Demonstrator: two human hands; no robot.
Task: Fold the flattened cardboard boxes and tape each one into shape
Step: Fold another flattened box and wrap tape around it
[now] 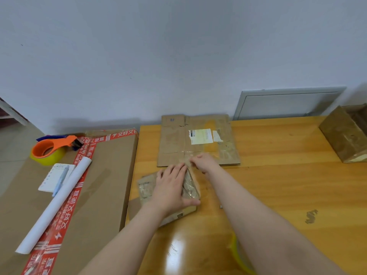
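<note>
The fingers [178, 169] of the left hand [170, 189] are laid straight and flat on the small box [146, 188], which is pressed to the table [278, 185] just before the flattened cardboard [174, 143]. The right hand [204, 162] is curled, a clear tape strip [188, 165] seemingly pinched at the box's far edge. Should pressure be eased, flaps may spring open and the tape be creased.

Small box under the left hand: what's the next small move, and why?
Probably press the tape down over the far edge. The left hand lies flat on the small box, steadying it, and the right hand seems to pinch clear tape at that edge, not yet smoothed down.
</note>
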